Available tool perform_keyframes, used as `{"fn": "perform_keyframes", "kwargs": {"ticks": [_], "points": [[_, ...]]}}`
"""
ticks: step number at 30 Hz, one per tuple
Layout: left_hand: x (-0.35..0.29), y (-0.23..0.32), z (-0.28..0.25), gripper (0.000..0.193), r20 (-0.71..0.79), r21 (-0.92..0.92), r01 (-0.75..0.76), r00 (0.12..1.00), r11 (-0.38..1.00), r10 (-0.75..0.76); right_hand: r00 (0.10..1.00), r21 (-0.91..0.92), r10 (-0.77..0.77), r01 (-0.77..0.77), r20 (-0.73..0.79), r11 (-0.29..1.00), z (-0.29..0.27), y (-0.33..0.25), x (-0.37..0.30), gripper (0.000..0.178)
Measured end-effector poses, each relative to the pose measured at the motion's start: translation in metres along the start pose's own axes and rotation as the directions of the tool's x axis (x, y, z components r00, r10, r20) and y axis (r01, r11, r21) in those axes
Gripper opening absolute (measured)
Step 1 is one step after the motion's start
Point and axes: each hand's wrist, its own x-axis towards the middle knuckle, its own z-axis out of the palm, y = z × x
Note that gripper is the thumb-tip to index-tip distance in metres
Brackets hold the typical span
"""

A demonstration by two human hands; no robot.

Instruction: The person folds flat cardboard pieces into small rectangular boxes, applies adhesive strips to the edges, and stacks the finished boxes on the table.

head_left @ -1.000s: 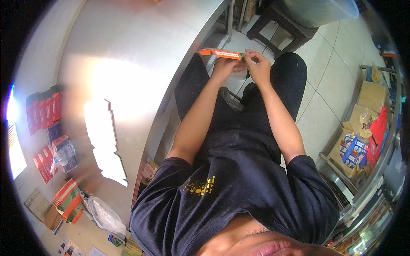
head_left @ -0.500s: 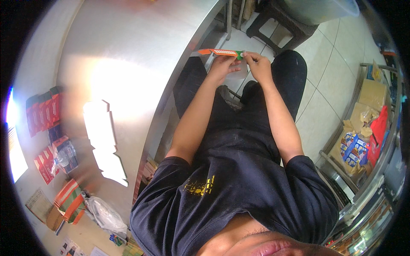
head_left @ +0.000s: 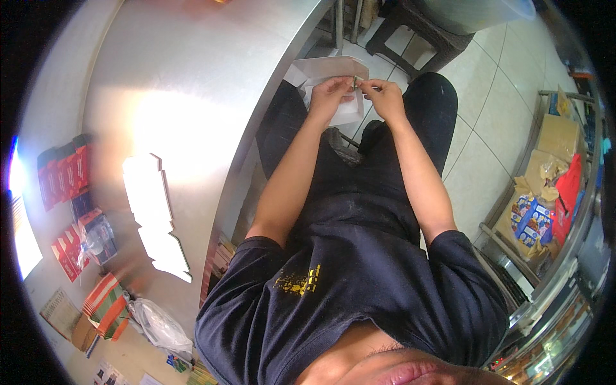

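Note:
Above my lap I hold a thin folding carton (head_left: 333,66), its plain whitish-grey inner side now spread open toward me. My left hand (head_left: 330,97) is closed on the carton at its middle, fingertips pinching near a small greenish edge. My right hand (head_left: 385,101) pinches the carton's right end, close to the left fingertips. Just what lies between the fingertips is too small to tell. On the metal table to my left lies a pile of flat white carton blanks (head_left: 151,205), overexposed by glare.
The steel table (head_left: 212,83) runs along my left. Red-and-black boxes (head_left: 61,173), a striped orange-and-green stack (head_left: 106,305) and a clear plastic bag (head_left: 160,324) sit at far left. A dark stool (head_left: 443,42) bears a translucent tub (head_left: 481,14). A rack with cardboard (head_left: 558,141) stands right.
The carton has turned from its orange-and-green printed side, seen edge-on, to its opened pale inner side. My hands stay close together in nearly the same place.

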Motion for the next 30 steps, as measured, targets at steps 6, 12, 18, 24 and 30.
{"fn": "perform_keyframes", "kwargs": {"ticks": [6, 12, 18, 24, 30], "points": [[0.001, -0.002, 0.002, 0.02, -0.027, 0.338, -0.06, 0.997, 0.939, 0.073, 0.995, -0.132, -0.079, 0.071, -0.056, 0.989, 0.009, -0.004, -0.008, 0.029], [-0.004, -0.001, 0.012, 0.016, -0.067, 0.426, -0.144, 0.98, 0.893, 0.189, 0.97, -0.123, -0.168, 0.147, -0.174, 0.981, 0.017, -0.004, -0.004, 0.029], [-0.014, 0.028, 0.01, 0.027, -0.13, 0.677, -0.377, 0.785, 0.632, 0.606, 0.969, -0.366, -0.13, 0.046, -0.21, 0.929, -0.005, -0.004, -0.001, 0.03], [-0.003, 0.025, -0.026, 0.038, -0.324, 0.321, -0.137, 0.914, 0.937, 0.245, 0.997, -0.273, -0.01, -0.01, -0.073, 0.962, -0.019, -0.019, -0.005, 0.034], [-0.006, 0.036, -0.026, 0.036, -0.16, -0.128, 0.032, 0.986, 0.991, -0.053, 0.969, -0.313, 0.014, -0.094, -0.248, 0.945, -0.021, -0.008, 0.004, 0.04]]}}
